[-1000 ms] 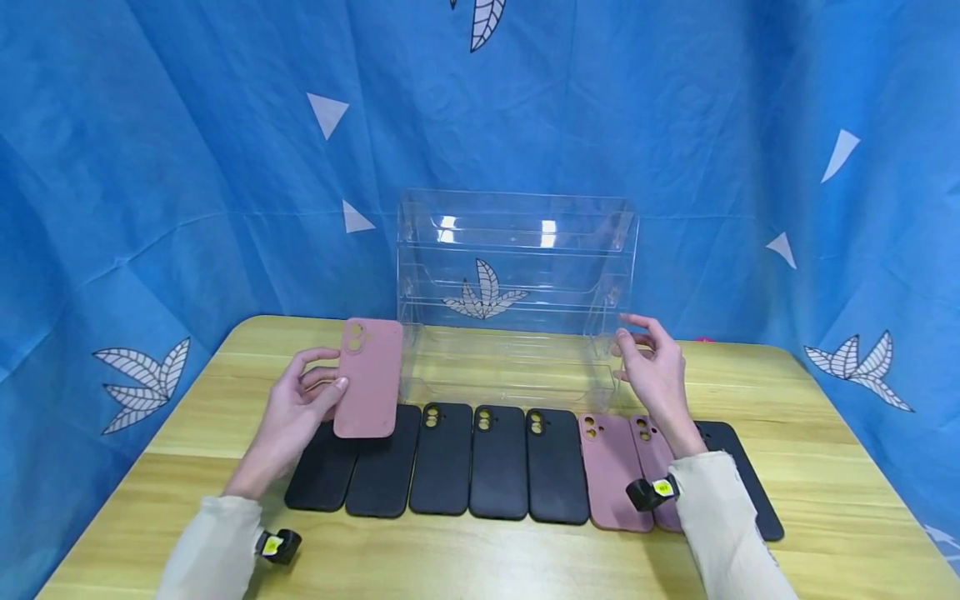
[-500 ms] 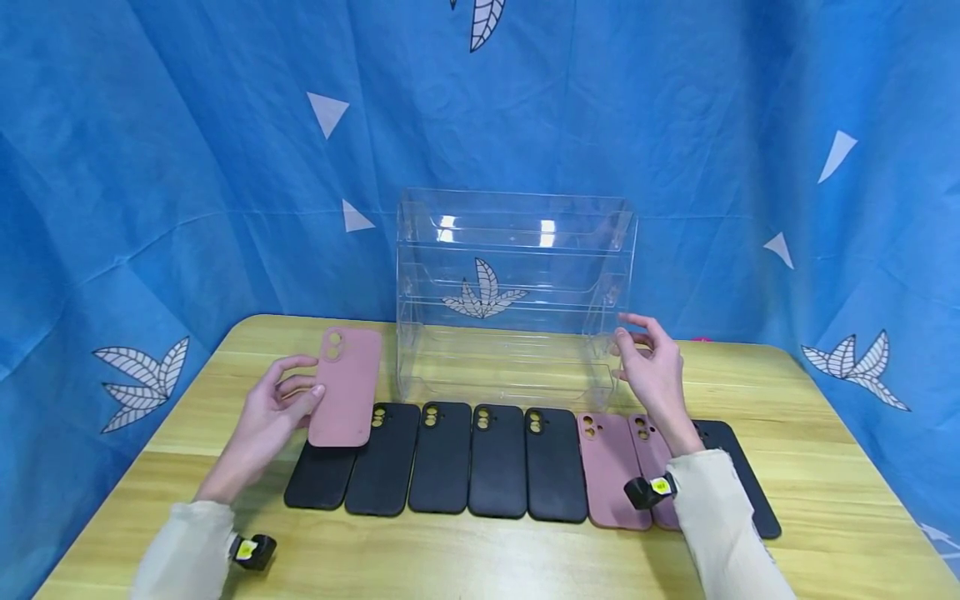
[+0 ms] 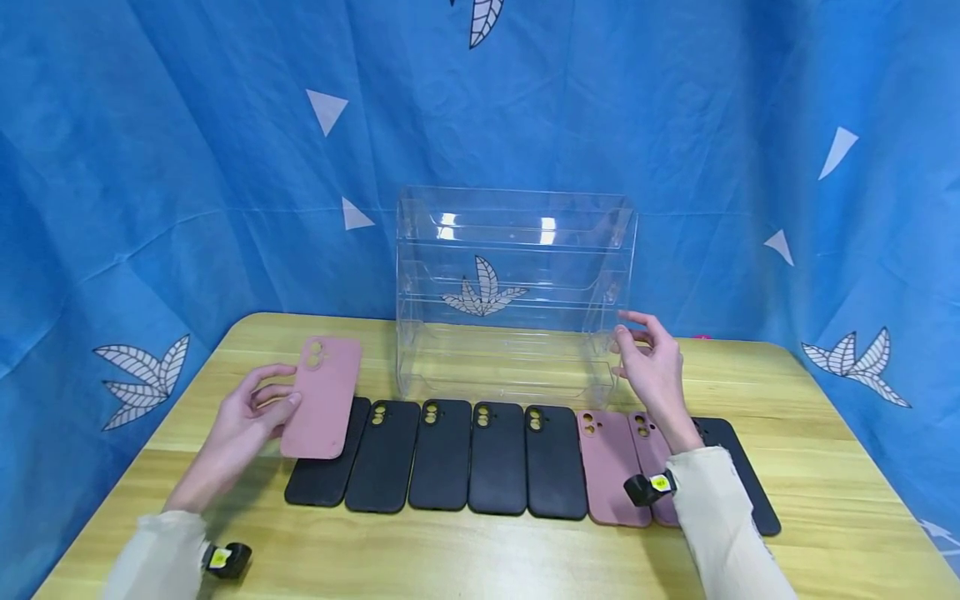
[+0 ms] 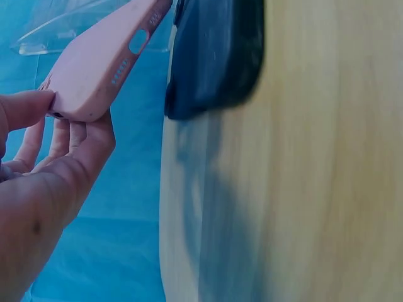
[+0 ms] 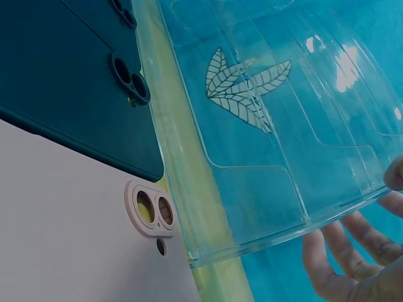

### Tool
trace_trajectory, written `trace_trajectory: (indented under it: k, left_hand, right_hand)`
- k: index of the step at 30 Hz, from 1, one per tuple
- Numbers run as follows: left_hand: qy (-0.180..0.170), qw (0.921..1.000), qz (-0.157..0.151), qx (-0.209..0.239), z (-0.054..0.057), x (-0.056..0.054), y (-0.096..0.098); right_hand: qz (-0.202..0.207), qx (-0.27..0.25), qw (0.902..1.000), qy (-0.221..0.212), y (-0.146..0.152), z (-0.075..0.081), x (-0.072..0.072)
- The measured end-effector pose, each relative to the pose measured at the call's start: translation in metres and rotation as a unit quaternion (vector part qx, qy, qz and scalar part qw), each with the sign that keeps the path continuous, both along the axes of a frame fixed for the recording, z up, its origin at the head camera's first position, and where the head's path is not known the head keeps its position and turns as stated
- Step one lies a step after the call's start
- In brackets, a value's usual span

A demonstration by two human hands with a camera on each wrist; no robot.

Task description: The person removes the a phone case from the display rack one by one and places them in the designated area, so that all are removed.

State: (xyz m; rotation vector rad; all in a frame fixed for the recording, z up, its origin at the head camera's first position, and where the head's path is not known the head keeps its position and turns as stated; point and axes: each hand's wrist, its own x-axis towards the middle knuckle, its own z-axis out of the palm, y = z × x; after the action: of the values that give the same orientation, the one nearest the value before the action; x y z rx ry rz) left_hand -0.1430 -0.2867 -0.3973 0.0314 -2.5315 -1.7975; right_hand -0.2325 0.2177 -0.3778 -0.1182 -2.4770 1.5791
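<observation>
My left hand pinches a pink phone case between thumb and fingers at its left edge. The case is held upright above the leftmost black phone case, covering part of it. In the left wrist view, the lower edge of the pink phone case shows its port cut-outs. My right hand is beside the right side of a clear tiered display rack. In the right wrist view, its loosely bent fingers lie along the rack's side panel; firm contact cannot be told.
Several black phone cases lie in a row before the rack, camera holes away from me. Right of them are two pink cases and another black case, partly under my right arm. A blue curtain hangs behind the wooden table.
My left hand has moved left and slightly toward me with the pink phone case, uncovering the second black case. The right hand has stayed in place beside the rack.
</observation>
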Motion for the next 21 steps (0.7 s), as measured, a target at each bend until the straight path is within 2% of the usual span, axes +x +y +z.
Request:
trace_trajectory:
  k: [4, 12, 16, 21]
  left_hand:
    - [-0.010, 0.9998, 0.009, -0.016, 0.000, 0.004, -0.010]
    - [-0.017, 0.9931, 0.053, -0.104, -0.005, 0.007, -0.025]
    - [-0.014, 0.9921, 0.061, -0.109, -0.008, 0.011, -0.034]
    - [-0.025, 0.9924, 0.050, -0.109, -0.009, 0.016, -0.045]
  right_hand:
    - [0.000, 0.002, 1.0000, 0.000, 0.000, 0.000, 0.000]
    - [0.001, 0.000, 1.0000, -0.002, 0.000, 0.000, -0.001]
    - [0.001, -0.004, 1.0000, -0.003, 0.000, 0.000, -0.001]
    - [0.002, -0.003, 1.0000, 0.000, 0.000, 0.000, 0.000]
